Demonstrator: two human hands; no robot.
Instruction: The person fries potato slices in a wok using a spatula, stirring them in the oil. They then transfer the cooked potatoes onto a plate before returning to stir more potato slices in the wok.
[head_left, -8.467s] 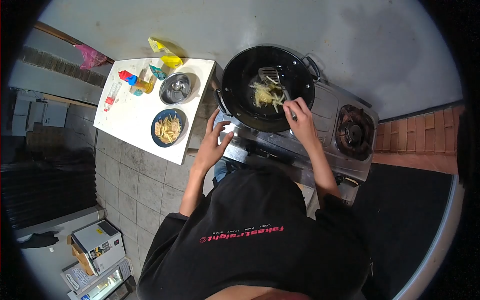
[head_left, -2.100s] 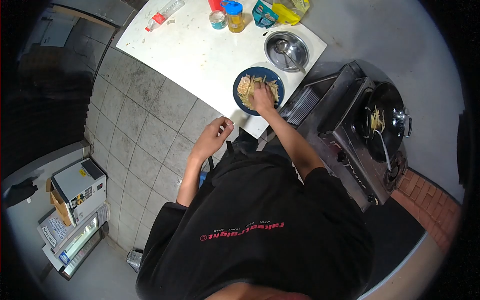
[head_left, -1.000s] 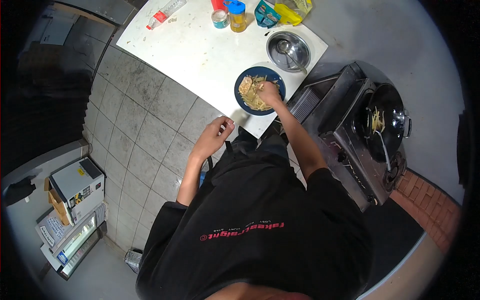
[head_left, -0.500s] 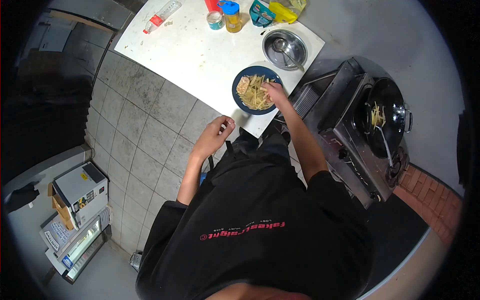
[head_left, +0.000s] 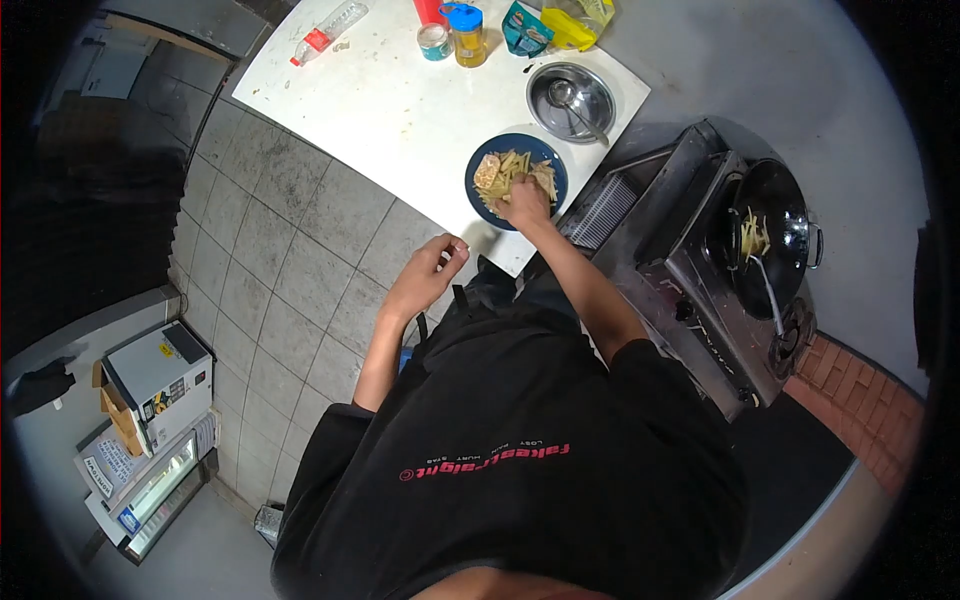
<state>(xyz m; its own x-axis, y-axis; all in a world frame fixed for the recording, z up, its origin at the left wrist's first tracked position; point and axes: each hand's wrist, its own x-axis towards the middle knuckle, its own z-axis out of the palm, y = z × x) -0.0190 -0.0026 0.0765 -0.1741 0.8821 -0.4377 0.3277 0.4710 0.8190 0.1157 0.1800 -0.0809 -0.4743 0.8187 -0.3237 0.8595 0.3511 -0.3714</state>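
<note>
A dark blue plate (head_left: 473, 199) holds pale yellow potato strips (head_left: 488, 203) and a browned, flat rectangular piece of food (head_left: 487, 171) at its left side. My right hand (head_left: 527, 203) reaches down into the plate, its fingers closed around some of the strips and the fingertips partly hidden among them. Off the table's near edge, my left hand (head_left: 428, 275) hangs loosely curled, with a gap between thumb and fingers and nothing visible in it.
On the white table (head_left: 390, 130) stand a metal bowl (head_left: 545, 115) with a ladle (head_left: 585, 122), a blue-lidded jar (head_left: 468, 45), a small tub (head_left: 433, 42), pouches (head_left: 527, 30) and a plastic bottle (head_left: 325, 35). Rightward, a black wok (head_left: 775, 195) with several strips sits on a gas stove (head_left: 690, 270).
My right hand has shifted from the plate's right side toward its near middle, over the strips. My left hand stays where it was.
</note>
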